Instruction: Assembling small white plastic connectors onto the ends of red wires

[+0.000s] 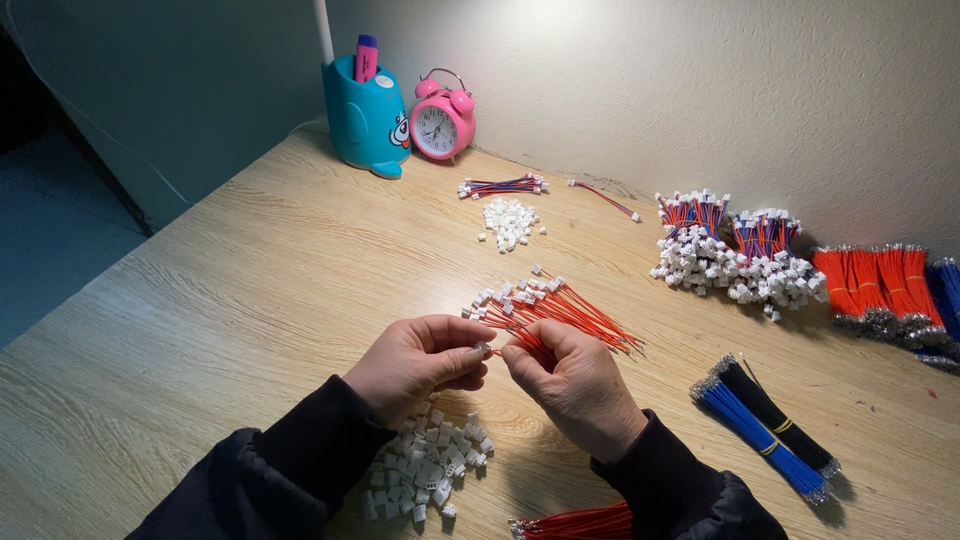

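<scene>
Head view: left hand pinching a small white connector at fingertip, grip closed on it. Right hand clamping red wires, fanning up-right over the worktop. Lying below the left wrist, a pile of white connectors. Resting at right, blue and black wire bundles.

Probably a home desk for piecework: alarm clock, pen holder, bundled wires.
</scene>
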